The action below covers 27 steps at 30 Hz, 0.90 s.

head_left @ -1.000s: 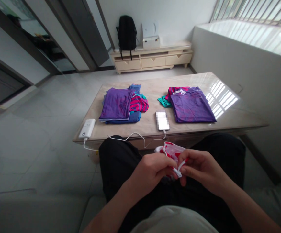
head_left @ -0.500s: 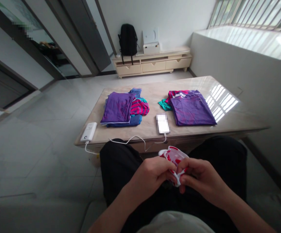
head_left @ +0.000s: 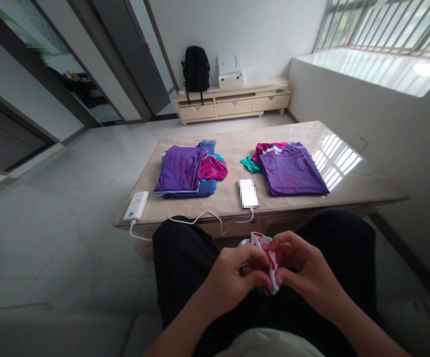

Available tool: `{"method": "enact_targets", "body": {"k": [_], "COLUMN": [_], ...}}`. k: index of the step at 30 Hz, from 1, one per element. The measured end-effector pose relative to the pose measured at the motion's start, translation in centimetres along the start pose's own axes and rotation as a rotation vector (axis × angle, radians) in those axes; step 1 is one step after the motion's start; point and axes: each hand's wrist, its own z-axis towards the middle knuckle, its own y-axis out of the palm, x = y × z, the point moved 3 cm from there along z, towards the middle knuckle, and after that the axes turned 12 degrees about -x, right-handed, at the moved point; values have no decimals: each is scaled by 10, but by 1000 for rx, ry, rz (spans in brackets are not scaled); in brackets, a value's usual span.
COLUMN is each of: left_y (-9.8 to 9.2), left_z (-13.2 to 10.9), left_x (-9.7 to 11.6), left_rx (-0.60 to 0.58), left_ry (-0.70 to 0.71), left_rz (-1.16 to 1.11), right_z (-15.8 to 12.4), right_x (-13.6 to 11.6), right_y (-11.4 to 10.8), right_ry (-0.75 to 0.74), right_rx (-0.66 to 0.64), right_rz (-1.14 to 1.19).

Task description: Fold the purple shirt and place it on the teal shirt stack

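Over my lap, both hands pinch a small red and white garment (head_left: 266, 248), bunched up between the fingers. My left hand (head_left: 233, 277) grips its left side and my right hand (head_left: 304, 270) grips its right side. Much of the cloth is hidden inside the hands. Ahead stands a low marble table (head_left: 359, 186). On its left lies a folded purple garment (head_left: 180, 168) on top of a pile of blue and pink-striped clothes (head_left: 211, 171). On its right a second purple garment (head_left: 291, 168) covers other clothes.
A phone (head_left: 248, 192) lies at the table's near edge, cabled to a white power bank (head_left: 136, 206) at the left corner. A low cabinet (head_left: 233, 99) with a black backpack (head_left: 196, 69) and white box (head_left: 231, 79) stands against the far wall. Barred window at right.
The red and white garment has been gathered tighter between my hands, so less of it shows. The camera has tilted slightly, shifting the table down in view.
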Motion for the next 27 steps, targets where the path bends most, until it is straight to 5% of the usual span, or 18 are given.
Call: {"method": "enact_targets", "body": {"k": [12,19,27], "left_y": [8,-4,-14], "left_z": [-5,-7,-9], "left_x": [-4,3,11], "left_rx": [139,55,12], "left_ry": [211,248,349], "left_rz": [-48,161,209], "right_z": [-6,-1,-2], "right_x": [4,-6,11], "right_y": [1,-27,-62], "right_ry": [-124,-216,0], "right_rx": [288,149,-203], "right_rz": [-372,-626,-599]}}
